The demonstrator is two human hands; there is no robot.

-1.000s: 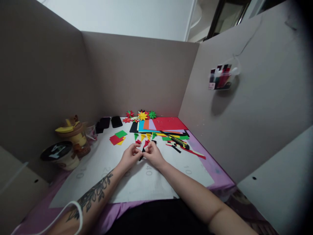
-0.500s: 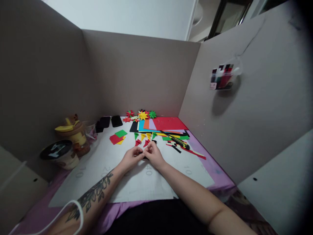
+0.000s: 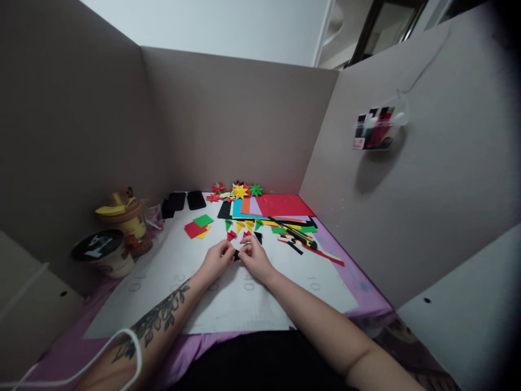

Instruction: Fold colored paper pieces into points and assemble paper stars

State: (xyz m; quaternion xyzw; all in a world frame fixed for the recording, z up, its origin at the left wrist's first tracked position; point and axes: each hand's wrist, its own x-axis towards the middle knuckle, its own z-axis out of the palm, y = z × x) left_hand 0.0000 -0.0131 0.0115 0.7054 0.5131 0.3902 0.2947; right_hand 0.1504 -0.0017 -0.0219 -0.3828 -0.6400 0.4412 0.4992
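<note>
Left hand (image 3: 218,257) and right hand (image 3: 254,257) pinch a small black paper piece (image 3: 236,255) between them, above the white sheet (image 3: 268,309). Just beyond lie red folded pieces (image 3: 232,235), then yellow folded pieces (image 3: 245,226); the cutter (image 3: 303,237) lies to their right.

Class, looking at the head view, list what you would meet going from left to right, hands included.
Round tub with a black lid → flat black rectangular object → left hand → small black paper piece → right hand → yellow-and-black cutter → hanging clear plastic container
</note>
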